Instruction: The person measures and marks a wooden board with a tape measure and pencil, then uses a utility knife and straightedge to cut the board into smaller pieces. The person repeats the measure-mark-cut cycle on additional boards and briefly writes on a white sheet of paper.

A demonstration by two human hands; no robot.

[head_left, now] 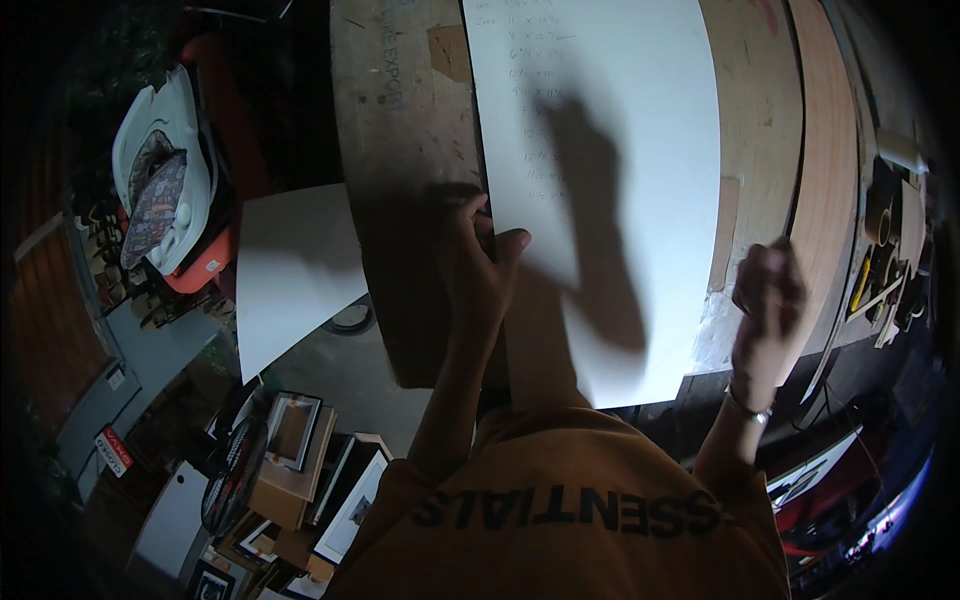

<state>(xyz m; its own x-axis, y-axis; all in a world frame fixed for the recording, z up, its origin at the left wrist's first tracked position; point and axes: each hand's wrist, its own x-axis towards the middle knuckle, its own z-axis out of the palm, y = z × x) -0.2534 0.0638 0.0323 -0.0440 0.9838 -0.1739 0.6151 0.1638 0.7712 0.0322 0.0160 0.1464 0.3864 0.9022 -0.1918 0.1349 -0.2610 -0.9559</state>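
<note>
Left hand [480,262]: thumb and forefinger bent toward each other at the left edge of a large white sheet [660,150], the thumb tip lying at that edge; whether they grip anything cannot be told, the space between them being in shadow. Right hand [770,292]: blurred, fingers apparently curled, positioned just right of the sheet; cannot tell whether anything is held. A band [750,410] encircles the right wrist. The sheet lies on a brown work surface [415,150], its lower edge near the person's orange-brown shirt [560,470]; faint handwritten rows run down its upper left part, and a dark arm-shaped shadow crosses its middle. A long wooden strip [828,150] runs along the right side of the surface; beyond it are a brown ring-shaped roll [880,222] and a yellow item [860,284]. To the left, a second white sheet [300,275] extends out beside the surface, near a pale moulded plastic seat [190,115]. Picture frames [297,430] are piled at lower left.
</note>
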